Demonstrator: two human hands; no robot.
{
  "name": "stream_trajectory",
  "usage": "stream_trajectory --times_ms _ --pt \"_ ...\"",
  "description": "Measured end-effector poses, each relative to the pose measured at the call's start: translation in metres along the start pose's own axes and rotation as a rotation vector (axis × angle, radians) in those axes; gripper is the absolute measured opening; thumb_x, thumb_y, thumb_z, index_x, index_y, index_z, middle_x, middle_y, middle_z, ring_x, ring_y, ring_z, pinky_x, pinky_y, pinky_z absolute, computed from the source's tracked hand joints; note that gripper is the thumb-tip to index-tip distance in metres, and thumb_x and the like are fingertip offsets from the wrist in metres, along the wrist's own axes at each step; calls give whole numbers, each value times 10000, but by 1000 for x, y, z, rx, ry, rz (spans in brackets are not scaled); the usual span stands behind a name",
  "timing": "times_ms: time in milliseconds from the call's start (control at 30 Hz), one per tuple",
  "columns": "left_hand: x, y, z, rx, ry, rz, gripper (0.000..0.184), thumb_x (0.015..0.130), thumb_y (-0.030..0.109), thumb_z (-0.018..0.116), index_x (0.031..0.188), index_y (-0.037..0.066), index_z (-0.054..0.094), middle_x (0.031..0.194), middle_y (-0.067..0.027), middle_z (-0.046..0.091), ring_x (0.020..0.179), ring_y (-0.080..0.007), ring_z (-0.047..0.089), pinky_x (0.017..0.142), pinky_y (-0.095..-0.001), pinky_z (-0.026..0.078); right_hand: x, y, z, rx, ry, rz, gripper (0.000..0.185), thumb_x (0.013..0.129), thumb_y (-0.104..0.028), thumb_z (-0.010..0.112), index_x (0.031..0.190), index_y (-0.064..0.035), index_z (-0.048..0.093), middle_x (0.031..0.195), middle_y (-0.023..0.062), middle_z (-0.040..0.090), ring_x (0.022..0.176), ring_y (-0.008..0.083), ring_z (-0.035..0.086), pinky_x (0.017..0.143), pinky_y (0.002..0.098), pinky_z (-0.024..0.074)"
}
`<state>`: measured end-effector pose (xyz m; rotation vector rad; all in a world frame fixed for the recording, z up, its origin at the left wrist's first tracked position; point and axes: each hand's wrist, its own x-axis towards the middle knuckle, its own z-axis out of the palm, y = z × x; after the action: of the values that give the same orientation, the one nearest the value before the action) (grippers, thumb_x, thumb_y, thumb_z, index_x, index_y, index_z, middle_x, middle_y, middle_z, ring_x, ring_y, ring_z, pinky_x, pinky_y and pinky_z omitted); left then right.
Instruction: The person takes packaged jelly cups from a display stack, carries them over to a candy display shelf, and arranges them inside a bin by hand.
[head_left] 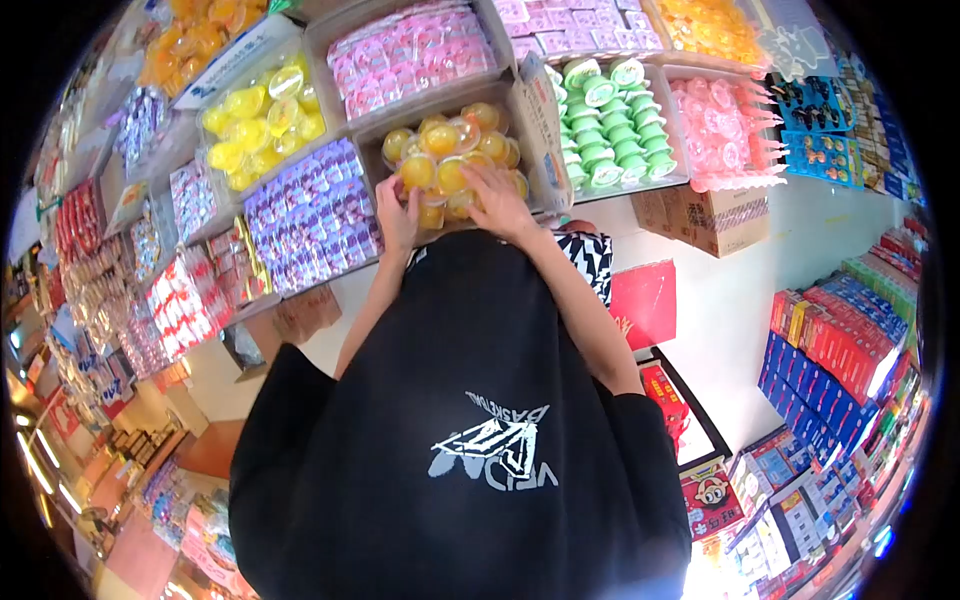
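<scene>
A cardboard box (372, 165) in front of me holds several round, orange-yellow jelly cups (437, 138) with clear domed shells. At the box's near left corner is my left hand (397, 212), thumb and fingers apart, touching the nearest cups on that side. My right hand (495, 203) lies over the near right cups with its fingers stretched forward onto them. Neither hand shows a cup lifted from the pile. The undersides of the fingertips are partly hidden among the cups.
Left of the box are purple packets (312, 215) and yellow cups (262, 120). Pink packets (412, 62) lie behind. To the right stand green round containers (615, 125) and pink items (722, 130). Below them are a cardboard carton (725, 215) and a red panel (645, 305).
</scene>
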<state>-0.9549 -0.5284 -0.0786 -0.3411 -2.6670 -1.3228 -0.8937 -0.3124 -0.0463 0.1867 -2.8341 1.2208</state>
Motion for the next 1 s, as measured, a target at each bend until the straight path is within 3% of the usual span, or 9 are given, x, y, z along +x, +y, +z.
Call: stream_trajectory --times_ms 200,433,567,633,767,1000 --pt "2 2 0 -14 6 35 364 851 69 741 1157 -2 556 1015 -128 555 876 -230 584 782 -336 499 -43 -4 -25 116 76 41 626 800 -104 697 1387 -62 483 1356 187 526 1301 376 469 1091 459 392" --pt "-2 8 -3 14 60 45 387 865 140 734 1173 -11 553 1053 -145 553 937 -261 539 818 -364 466 -94 -8 -52 123 129 75 467 809 -57 700 1262 -64 584 1293 160 573 1212 362 535 1044 447 432" --pt "-16 37 -1 -21 106 95 405 862 139 746 1176 -23 548 1054 -131 549 896 -231 539 808 -341 468 -109 -4 -53 119 131 46 420 817 -72 668 1230 -55 598 1269 165 578 1166 363 561 1008 431 467" --pt "-26 59 8 -85 99 177 362 879 70 712 1182 -22 536 1053 -114 537 873 -188 538 781 -301 469 -113 -1 -60 123 143 48 403 819 -79 665 1217 -58 603 1269 163 580 1161 363 563 994 428 477" --pt "-45 121 38 -320 -171 144 336 863 48 703 1154 -13 547 1032 -113 549 835 -189 524 772 -315 467 -129 -2 -80 164 243 98 377 838 -77 662 1212 -68 617 1204 161 621 1122 358 595 968 434 495" --pt "-61 213 98 -374 -883 300 326 910 79 680 1206 7 564 1032 -90 604 874 -176 594 791 -312 496 -219 -19 -135 144 573 264 369 842 -36 607 1208 -64 634 1058 169 652 1040 361 616 912 432 510"
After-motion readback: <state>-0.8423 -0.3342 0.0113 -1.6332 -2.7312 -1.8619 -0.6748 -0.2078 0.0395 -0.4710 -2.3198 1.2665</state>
